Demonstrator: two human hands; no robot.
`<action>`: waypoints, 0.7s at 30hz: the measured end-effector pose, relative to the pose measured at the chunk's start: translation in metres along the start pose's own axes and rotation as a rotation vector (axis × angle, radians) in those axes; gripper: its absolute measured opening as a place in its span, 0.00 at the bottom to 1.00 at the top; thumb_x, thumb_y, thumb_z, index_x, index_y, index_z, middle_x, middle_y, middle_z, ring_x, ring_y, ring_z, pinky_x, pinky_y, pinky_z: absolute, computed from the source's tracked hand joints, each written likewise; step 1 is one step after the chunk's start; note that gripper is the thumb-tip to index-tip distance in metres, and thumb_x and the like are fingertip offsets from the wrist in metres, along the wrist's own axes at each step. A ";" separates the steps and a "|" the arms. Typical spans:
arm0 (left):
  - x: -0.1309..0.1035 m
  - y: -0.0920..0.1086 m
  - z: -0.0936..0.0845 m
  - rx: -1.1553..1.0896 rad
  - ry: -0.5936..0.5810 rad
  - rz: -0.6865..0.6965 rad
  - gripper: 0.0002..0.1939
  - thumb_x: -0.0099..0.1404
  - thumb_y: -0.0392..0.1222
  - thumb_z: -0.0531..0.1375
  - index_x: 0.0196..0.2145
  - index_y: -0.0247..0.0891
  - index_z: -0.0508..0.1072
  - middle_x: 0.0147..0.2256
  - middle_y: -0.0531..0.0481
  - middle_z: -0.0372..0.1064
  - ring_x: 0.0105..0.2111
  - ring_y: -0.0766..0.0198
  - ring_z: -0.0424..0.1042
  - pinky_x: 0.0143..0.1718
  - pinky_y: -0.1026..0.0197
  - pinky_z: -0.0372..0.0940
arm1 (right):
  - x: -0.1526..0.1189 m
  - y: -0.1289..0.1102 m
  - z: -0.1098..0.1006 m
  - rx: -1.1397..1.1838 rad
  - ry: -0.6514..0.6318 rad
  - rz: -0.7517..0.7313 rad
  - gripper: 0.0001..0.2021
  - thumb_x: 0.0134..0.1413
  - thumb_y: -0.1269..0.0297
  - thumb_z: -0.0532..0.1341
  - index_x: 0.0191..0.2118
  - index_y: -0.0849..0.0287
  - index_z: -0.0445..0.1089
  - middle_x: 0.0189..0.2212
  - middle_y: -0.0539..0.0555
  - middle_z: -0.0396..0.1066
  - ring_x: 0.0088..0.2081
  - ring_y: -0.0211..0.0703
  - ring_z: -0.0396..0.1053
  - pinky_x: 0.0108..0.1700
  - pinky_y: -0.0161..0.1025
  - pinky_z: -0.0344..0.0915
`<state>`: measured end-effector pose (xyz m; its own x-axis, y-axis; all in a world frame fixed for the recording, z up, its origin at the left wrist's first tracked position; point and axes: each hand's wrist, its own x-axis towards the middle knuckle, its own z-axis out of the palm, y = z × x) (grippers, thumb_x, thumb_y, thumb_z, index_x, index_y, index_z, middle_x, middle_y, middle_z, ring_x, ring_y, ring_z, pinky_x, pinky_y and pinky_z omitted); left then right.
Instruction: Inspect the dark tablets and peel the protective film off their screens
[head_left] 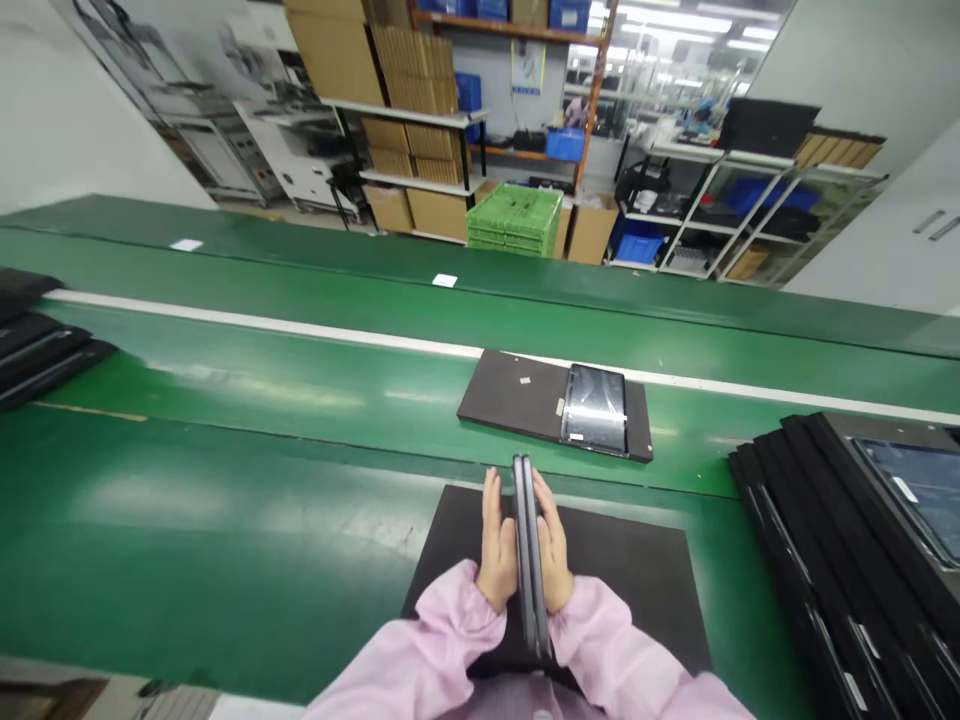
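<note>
Two slim tablets [530,560] stand on edge, face to face, between my palms above a black foam mat [630,570]. My left hand [497,545] is at their left side, thumb against them, fingers straight and tips slightly away. On the other side my right hand [553,550] presses with its palm and extended fingers. Only the narrow edges of the tablets show clearly; their faces are turned from view. Beyond the hands, another tablet [595,408] with a shiny screen rests in the right part of a dark foam tray [514,395].
Several dark foam trays [832,520] are stacked slantwise at the right, a tablet [919,490] on top. More black trays [37,345] lie at the far left. A white strip [337,332] runs along the green bench [225,510]. Behind it stand green crates [514,218] and shelves of cartons.
</note>
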<state>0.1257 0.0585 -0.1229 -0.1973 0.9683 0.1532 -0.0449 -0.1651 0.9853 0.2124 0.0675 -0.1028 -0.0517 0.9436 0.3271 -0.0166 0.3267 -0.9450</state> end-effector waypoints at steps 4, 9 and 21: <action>0.014 0.050 0.011 0.025 -0.008 0.346 0.26 0.69 0.46 0.43 0.64 0.50 0.44 0.66 0.54 0.30 0.65 0.55 0.31 0.65 0.48 0.33 | 0.014 -0.041 -0.006 -0.012 0.026 -0.074 0.22 0.66 0.58 0.42 0.64 0.46 0.47 0.65 0.46 0.43 0.65 0.45 0.40 0.66 0.52 0.39; 0.025 0.140 0.028 -0.066 -0.131 0.292 0.22 0.68 0.51 0.46 0.56 0.46 0.65 0.62 0.51 0.51 0.62 0.55 0.47 0.63 0.52 0.45 | 0.034 -0.113 -0.010 0.005 0.056 0.091 0.22 0.63 0.61 0.49 0.62 0.50 0.53 0.61 0.49 0.53 0.61 0.45 0.52 0.62 0.45 0.54; -0.014 0.173 0.034 -0.196 0.002 0.076 0.23 0.66 0.58 0.47 0.50 0.42 0.67 0.55 0.46 0.61 0.56 0.57 0.59 0.60 0.53 0.50 | 0.008 -0.179 -0.008 0.283 0.131 0.305 0.24 0.54 0.57 0.58 0.56 0.58 0.64 0.55 0.53 0.63 0.56 0.46 0.61 0.56 0.38 0.62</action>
<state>0.1536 0.0228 0.0480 -0.2089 0.9513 0.2267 -0.2193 -0.2715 0.9371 0.2225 0.0169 0.0690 0.0298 0.9995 0.0131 -0.2942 0.0213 -0.9555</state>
